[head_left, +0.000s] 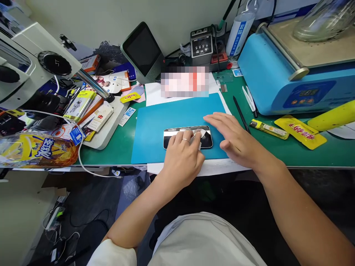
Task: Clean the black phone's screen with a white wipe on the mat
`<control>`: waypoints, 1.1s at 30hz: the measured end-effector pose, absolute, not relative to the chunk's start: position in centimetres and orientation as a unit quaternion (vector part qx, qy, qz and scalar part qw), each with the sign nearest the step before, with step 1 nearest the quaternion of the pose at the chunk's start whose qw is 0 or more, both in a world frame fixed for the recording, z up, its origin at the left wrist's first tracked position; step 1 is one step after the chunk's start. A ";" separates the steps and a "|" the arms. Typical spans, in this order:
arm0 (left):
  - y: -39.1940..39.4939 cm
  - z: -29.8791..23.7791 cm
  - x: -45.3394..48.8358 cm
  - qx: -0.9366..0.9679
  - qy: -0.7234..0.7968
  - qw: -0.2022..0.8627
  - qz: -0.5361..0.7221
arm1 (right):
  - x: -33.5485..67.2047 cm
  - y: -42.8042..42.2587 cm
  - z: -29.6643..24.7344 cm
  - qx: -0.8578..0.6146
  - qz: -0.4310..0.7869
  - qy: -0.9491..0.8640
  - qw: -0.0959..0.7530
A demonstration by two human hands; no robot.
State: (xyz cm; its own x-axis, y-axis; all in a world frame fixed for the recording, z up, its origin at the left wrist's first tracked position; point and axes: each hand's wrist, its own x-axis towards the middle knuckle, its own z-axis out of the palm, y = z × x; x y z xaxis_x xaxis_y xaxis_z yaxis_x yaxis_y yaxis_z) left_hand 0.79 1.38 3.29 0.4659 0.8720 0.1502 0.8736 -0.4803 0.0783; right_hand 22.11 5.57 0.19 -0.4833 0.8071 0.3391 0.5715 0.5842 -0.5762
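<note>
A black phone (169,135) lies screen up on a blue mat (155,125) near the bench's front edge. My left hand (183,155) rests on the phone, fingers pressed onto a small white wipe (200,133) on the glass; a ring shows on one finger. My right hand (233,138) lies flat with fingers stretched out on the mat, just right of the phone's end, steadying it.
A microscope (30,62) and heaped packets sit at left. A drink bottle (36,149) lies at the front left. A small screen (142,51) and soldering station (201,46) stand behind. A blue machine (280,74), tweezers (249,99), yellow packets (301,132) are at right.
</note>
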 end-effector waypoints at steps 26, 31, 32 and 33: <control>3.6 3.8 2.0 -0.849 -0.525 -0.009 -0.063 | 21.9 5.4 0.7 -0.414 0.208 -0.837 0.292; 1.5 3.9 1.6 -0.850 -0.521 -0.014 -0.070 | 21.8 5.3 0.9 -0.418 0.209 -0.836 0.288; 1.2 3.9 1.5 -0.851 -0.520 -0.014 -0.069 | 21.8 5.3 0.9 -0.418 0.209 -0.836 0.287; 1.0 3.9 1.5 -0.851 -0.520 -0.014 -0.069 | 21.8 5.3 0.9 -0.417 0.209 -0.837 0.287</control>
